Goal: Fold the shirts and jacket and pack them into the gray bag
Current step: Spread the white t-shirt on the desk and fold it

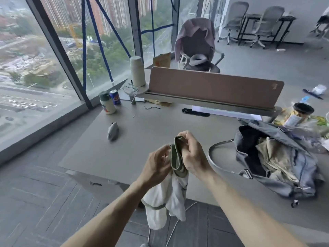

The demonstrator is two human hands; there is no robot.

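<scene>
A white shirt with olive-green trim hangs over the desk's near edge, held up by its green collar. My left hand pinches the collar from the left and my right hand grips its top from the right, both above the desk. The gray bag lies open on the desk to the right, its strap looped toward me. A beige garment and something dark sit inside it.
A small gray pouch lies on the desk at left. Behind it stand a white bottle, a blue can and a tall white flask. A brown divider panel crosses the back. Snack packets and a jar crowd the far right.
</scene>
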